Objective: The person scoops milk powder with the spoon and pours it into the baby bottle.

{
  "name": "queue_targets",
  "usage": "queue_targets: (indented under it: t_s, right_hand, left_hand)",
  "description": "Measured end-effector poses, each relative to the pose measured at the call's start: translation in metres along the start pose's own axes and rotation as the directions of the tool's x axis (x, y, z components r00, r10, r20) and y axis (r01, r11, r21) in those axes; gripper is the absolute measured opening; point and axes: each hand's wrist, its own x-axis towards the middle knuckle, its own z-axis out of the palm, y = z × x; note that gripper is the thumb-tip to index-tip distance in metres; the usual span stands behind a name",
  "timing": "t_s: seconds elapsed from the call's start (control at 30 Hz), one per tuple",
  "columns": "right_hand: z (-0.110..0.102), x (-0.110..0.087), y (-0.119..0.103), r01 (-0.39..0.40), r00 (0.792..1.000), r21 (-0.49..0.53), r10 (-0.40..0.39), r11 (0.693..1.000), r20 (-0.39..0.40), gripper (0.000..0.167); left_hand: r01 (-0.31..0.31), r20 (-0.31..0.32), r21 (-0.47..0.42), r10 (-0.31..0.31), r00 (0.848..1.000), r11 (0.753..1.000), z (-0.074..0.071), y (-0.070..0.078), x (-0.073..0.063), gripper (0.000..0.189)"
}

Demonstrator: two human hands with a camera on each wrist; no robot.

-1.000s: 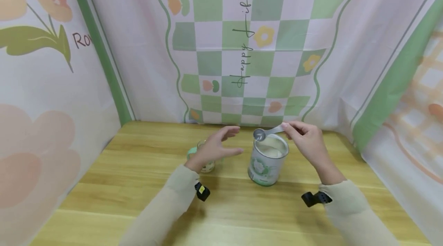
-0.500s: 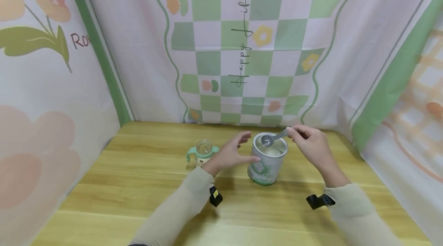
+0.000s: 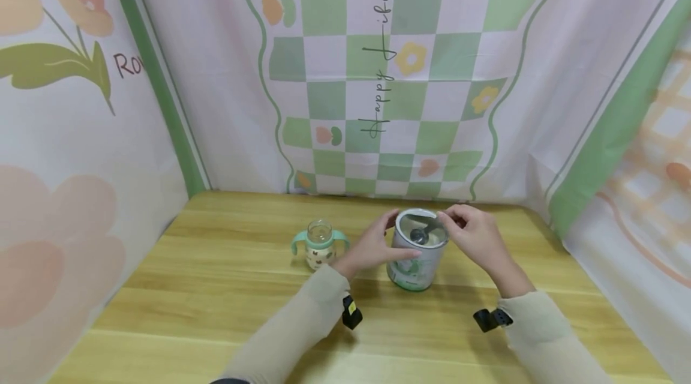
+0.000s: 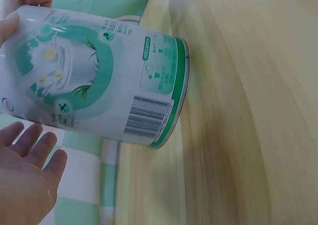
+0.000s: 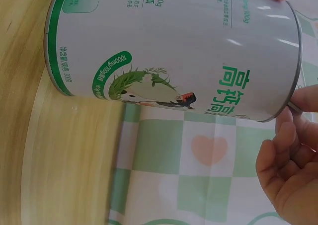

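A milk powder can (image 3: pixel 412 270), white with green print, stands upright and uncovered on the table. Pale powder (image 3: pixel 433 239) shows inside. From its left side my left hand (image 3: pixel 372 249) holds the can, thumb across the front and fingers round the back. In the left wrist view the fingers (image 4: pixel 40 150) lie close along the can's far side. My right hand (image 3: pixel 476 239) is at the right rim, pinching the metal handle (image 5: pixel 295 107) of a measuring spoon. The spoon's round bowl (image 3: pixel 418 236) is down inside the can, over the powder.
Left of the can stands a baby bottle (image 3: pixel 320 254) with mint green handles, its clear top uncovered. The wooden table (image 3: pixel 178 288) ends at a checked cloth (image 3: pixel 388 159) behind. Patterned cloth also hangs at both sides.
My left hand has moved right, from in front of the baby bottle to the can. My right hand has lowered the measuring spoon from above the rim into the can.
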Motion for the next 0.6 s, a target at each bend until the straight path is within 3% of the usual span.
queue_targets:
  t_s: [0.17,0.4,0.6]
  right_hand:
    - [0.004,0.002,-0.002,0.028,0.999,-0.053,-0.026,0.998,0.044,0.015]
    - [0.010,0.001,-0.006,0.090,0.995,-0.101,-0.084,0.991,0.054,0.015]
    - [0.013,0.002,-0.010,0.099,0.994,-0.141,-0.092,0.985,0.057,0.013]
  left_hand:
    - [-0.019,0.017,-0.064,0.020,1.000,0.998,0.007,0.002,0.001,0.094]
    - [-0.100,0.070,-0.170,0.114,0.991,0.980,0.016,-0.005,0.005,0.077]
    - [-0.060,0.055,-0.163,0.069,0.996,0.985,0.017,-0.008,0.005,0.081]
